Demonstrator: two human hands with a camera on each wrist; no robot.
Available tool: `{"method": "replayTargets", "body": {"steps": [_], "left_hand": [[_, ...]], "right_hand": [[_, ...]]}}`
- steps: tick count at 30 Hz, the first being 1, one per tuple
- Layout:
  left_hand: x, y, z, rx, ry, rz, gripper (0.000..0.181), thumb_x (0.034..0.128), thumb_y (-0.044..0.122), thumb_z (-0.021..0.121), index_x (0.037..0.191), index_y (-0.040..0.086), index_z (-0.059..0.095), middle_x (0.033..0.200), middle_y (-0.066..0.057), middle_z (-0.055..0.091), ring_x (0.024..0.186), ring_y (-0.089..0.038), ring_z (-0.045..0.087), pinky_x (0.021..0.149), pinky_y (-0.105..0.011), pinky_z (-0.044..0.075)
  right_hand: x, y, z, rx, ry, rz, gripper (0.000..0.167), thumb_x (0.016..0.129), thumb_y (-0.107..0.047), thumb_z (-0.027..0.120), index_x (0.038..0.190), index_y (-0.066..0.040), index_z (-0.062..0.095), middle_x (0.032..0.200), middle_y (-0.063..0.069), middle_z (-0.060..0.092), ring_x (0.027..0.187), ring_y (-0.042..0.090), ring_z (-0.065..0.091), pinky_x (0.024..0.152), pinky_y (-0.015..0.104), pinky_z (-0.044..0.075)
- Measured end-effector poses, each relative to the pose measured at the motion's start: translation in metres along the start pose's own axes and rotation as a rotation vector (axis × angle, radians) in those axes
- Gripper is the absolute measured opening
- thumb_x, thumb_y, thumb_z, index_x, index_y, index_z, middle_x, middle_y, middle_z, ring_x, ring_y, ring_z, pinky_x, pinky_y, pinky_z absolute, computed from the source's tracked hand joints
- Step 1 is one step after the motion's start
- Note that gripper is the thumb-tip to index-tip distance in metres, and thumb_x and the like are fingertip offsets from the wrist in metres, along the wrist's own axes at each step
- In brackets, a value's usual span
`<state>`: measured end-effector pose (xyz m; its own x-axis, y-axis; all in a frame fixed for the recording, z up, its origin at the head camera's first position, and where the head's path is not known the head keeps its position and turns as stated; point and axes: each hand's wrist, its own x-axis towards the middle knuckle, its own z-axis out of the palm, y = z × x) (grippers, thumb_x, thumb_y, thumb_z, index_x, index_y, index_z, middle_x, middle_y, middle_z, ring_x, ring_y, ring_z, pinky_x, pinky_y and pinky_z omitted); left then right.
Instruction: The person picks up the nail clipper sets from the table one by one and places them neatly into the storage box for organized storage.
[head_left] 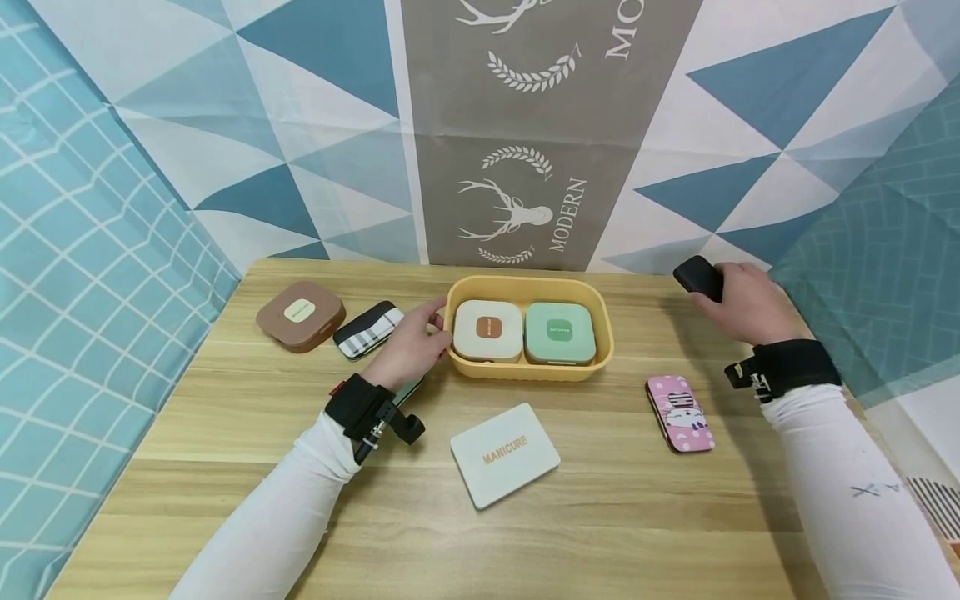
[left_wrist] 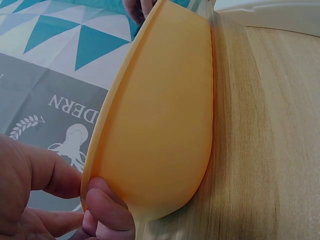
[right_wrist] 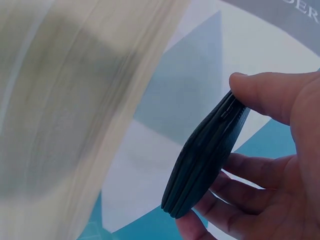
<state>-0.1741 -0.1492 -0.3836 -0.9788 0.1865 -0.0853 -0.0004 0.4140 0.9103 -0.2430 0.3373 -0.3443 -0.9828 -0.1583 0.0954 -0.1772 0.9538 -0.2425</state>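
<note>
My left hand (head_left: 411, 348) pinches the left rim of a yellow plastic basket (head_left: 528, 372), with thumb and fingertips on its edge in the left wrist view. Inside the basket, a white rounded case (head_left: 488, 340) sits beside a mint green one (head_left: 559, 342). My right hand (head_left: 752, 305) holds a small black zip case (right_wrist: 205, 157) above the far right of the table, gripped by its edges between thumb and fingers. Nearest below that hand lies a pink patterned case (head_left: 680, 414). A black-and-white plaid case (head_left: 369, 328) lies just left of my left hand.
A brown rounded case (head_left: 302, 316) lies at the back left of the wooden table (head_left: 600, 517). In front of the basket is a flat white case (head_left: 505, 455) lettered MANICURE. Partly hidden under my left wrist is a greenish object (head_left: 409, 389). Patterned cloth hangs behind the table.
</note>
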Motion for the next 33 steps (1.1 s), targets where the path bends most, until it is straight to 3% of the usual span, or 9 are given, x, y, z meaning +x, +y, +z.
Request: {"method": "replayTargets", "body": {"steps": [9, 21, 33], "left_hand": [[0.0, 0.001, 0.0, -0.005, 0.001, -0.014, 0.068, 0.1009, -0.001, 0.053, 0.166, 0.001, 0.031, 0.115, -0.017, 0.052, 0.078, -0.025, 0.059, 0.06, -0.026, 0.046], [-0.002, 0.004, 0.001, -0.001, 0.007, -0.017, 0.068, 0.1017, -0.001, 0.053, 0.166, 0.002, 0.032, 0.115, -0.017, 0.052, 0.075, -0.023, 0.057, 0.059, -0.026, 0.045], [-0.002, 0.004, 0.001, -0.007, 0.004, -0.026, 0.068, 0.1015, 0.0, 0.054, 0.166, 0.003, 0.032, 0.115, -0.017, 0.052, 0.082, -0.033, 0.06, 0.061, -0.026, 0.046]], "right_hand": [[0.005, -0.023, 0.0, 0.061, -0.008, -0.045, 0.069, 0.103, -0.029, 0.069, 0.142, 0.022, 0.045, 0.13, 0.043, 0.046, 0.112, 0.054, 0.046, 0.087, 0.065, 0.043], [0.014, -0.051, -0.001, 0.071, -0.017, -0.115, 0.073, 0.102, -0.03, 0.071, 0.148, 0.018, 0.043, 0.138, 0.041, 0.047, 0.118, 0.052, 0.047, 0.093, 0.066, 0.044], [0.021, -0.078, 0.002, 0.079, 0.0, -0.174, 0.071, 0.099, -0.027, 0.074, 0.149, 0.015, 0.045, 0.145, 0.038, 0.045, 0.127, 0.05, 0.045, 0.104, 0.065, 0.042]]}}
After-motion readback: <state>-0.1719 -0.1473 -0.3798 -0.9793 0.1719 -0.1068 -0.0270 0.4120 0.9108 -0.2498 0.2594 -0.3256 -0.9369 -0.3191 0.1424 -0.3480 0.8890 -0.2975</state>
